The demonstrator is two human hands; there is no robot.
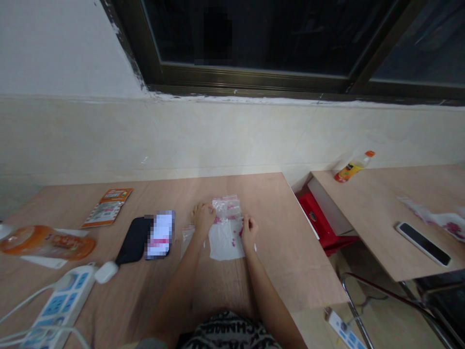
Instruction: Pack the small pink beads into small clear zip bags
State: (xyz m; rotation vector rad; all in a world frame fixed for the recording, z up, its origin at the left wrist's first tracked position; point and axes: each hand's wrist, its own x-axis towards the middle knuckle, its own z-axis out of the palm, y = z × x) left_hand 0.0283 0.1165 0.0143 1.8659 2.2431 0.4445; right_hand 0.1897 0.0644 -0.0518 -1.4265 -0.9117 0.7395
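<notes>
A white plastic bag (225, 242) with pink-red marks lies flat on the table before me, a clear plastic bag (227, 205) at its upper end. My left hand (204, 217) rests at the left edge of the clear bag, fingers curled against it. At the upper right edge of the white bag, my right hand (250, 233) is closed, thumb and fingers pinching that edge. Another clear bag (186, 238) lies partly under my left wrist. Fine detail at the fingertips is too small to make out.
Left on the table (290, 271) are a lit phone (160, 235), a dark phone-shaped object (134, 241), an orange packet (108, 208), an orange bottle (47, 241), a white charger (106, 272) and a power strip (60, 303). A second table (378, 228) bears a drink bottle (351, 168).
</notes>
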